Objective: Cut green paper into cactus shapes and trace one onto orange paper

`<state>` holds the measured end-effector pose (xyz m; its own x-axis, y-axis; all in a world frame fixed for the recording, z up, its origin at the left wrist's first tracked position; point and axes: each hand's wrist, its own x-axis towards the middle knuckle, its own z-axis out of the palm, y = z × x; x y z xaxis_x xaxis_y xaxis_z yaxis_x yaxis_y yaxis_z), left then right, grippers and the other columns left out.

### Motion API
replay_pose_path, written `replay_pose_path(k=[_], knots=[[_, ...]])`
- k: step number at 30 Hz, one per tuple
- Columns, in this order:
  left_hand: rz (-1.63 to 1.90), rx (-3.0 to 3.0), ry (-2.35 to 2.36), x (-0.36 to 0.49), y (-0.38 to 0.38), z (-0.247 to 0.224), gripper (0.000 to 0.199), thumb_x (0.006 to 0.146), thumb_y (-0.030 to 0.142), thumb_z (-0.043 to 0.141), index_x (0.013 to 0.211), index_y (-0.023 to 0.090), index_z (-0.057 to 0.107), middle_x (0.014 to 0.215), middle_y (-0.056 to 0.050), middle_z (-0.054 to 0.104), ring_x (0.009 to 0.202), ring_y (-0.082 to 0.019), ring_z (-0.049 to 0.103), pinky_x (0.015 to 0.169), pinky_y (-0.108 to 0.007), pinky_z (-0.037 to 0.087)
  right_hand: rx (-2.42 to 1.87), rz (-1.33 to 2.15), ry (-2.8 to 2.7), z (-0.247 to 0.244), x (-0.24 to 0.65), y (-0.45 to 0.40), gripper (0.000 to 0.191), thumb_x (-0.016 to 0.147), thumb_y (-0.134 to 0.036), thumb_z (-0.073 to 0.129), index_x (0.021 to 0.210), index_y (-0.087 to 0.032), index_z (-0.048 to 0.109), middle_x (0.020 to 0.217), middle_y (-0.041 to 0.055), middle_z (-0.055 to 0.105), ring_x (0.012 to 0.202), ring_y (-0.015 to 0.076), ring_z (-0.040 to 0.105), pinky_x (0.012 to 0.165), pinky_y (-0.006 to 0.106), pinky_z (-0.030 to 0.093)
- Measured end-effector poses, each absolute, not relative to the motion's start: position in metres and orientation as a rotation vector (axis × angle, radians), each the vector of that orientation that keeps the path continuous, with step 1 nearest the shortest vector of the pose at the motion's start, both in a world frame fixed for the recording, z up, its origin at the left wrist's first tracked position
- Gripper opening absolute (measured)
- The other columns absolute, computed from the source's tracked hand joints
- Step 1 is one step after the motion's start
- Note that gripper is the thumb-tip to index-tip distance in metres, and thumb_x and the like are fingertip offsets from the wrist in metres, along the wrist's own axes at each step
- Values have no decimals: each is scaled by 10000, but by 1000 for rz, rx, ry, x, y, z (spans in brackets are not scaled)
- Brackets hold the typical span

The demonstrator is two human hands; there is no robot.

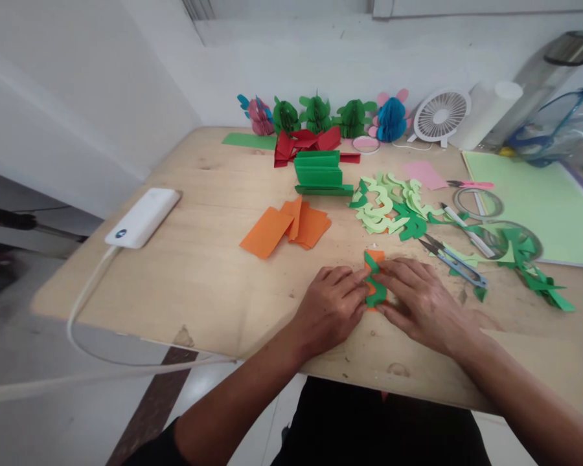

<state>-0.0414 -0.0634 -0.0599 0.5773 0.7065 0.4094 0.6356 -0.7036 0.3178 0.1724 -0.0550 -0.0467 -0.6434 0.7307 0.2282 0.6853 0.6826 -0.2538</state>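
A wavy green paper strip (379, 296) lies on a small orange paper piece (376, 256) near the table's front edge. My left hand (331, 307) rests at the left side of these papers, its fingers together and its fingertips on their edge. From the right, my right hand (414, 299) touches the green strip with its fingers slightly spread, palm down. Both hands press the papers flat against the wood; neither hand is wrapped round anything. My left thumb is partly hidden. Behind the hands lie several orange sheets (267, 233) and a pile of light and dark green cut strips (379, 200).
Blue snips (459, 264), a white pen (468, 231) and tape rolls (479, 203) lie right of the hands. Folded green paper (318, 171) and red paper (308, 142) lie behind. A small fan (441, 116) stands by the wall. A white power bank (143, 218) is at left.
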Motion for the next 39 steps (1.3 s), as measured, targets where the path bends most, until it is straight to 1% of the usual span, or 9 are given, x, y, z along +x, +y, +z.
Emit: replay_pose_path(k=[2, 11, 16, 22, 25, 29, 34, 39], knots=[[781, 2672, 1135, -41, -63, -60, 226, 889, 224, 479, 1016, 166, 657, 1217, -87, 653, 1025, -236, 565, 849, -416, 463, -1118, 199, -2583, -47, 172, -55, 361, 868, -310, 571, 1194, -163, 621, 1235, 157, 611, 1163, 330, 508, 912, 520, 441], [772, 2685, 1150, -39, -63, -59, 206, 882, 209, 494, 998, 171, 660, 1107, -75, 696, 992, -221, 561, 837, -398, 454, -1114, 196, -2581, -47, 173, -56, 364, 865, -306, 564, 1199, -175, 627, 1230, 158, 615, 1163, 336, 510, 898, 531, 447], [814, 2688, 1139, -39, -63, -60, 210, 890, 210, 490, 1001, 169, 664, 1101, -64, 700, 982, -220, 561, 830, -392, 448, -1110, 210, -2561, -45, 173, -54, 383, 866, -326, 576, 1215, -174, 613, 1229, 149, 619, 1157, 318, 528, 920, 514, 442], [773, 2696, 1146, -38, -63, -60, 216, 895, 216, 485, 1000, 177, 670, 1095, -73, 697, 980, -215, 560, 828, -392, 442, -1106, 102, -2510, -44, 166, -52, 390, 919, -233, 476, 1295, -187, 570, 1298, 132, 607, 1196, 297, 523, 940, 507, 435], [746, 2701, 1138, -38, -63, -59, 222, 896, 221, 478, 1002, 169, 666, 1055, -82, 703, 985, -221, 554, 829, -392, 442, -1111, 24, -2580, -48, 162, -54, 384, 927, -207, 455, 1286, -173, 586, 1303, 133, 609, 1215, 300, 511, 938, 505, 430], [707, 2722, 1135, -39, -64, -59, 215, 892, 230, 491, 1013, 178, 661, 1059, -92, 692, 1004, -226, 551, 835, -393, 438, -1120, -56, -2607, -52, 161, -56, 364, 920, -199, 473, 1254, -160, 611, 1295, 129, 618, 1218, 299, 511, 940, 498, 420], [706, 2714, 1135, -39, -64, -60, 222, 897, 232, 478, 1015, 179, 659, 1063, -92, 689, 1015, -229, 544, 846, -401, 434, -1118, -90, -2603, -52, 162, -57, 350, 912, -208, 493, 1229, -135, 620, 1289, 130, 621, 1204, 295, 522, 944, 483, 411], [726, 2674, 1106, -40, -64, -59, 213, 896, 243, 478, 1003, 164, 645, 1073, -74, 691, 1017, -232, 542, 856, -405, 430, -1110, -88, -2612, -54, 162, -57, 363, 902, -209, 504, 1243, -137, 606, 1289, 126, 622, 1203, 301, 521, 945, 486, 404]])
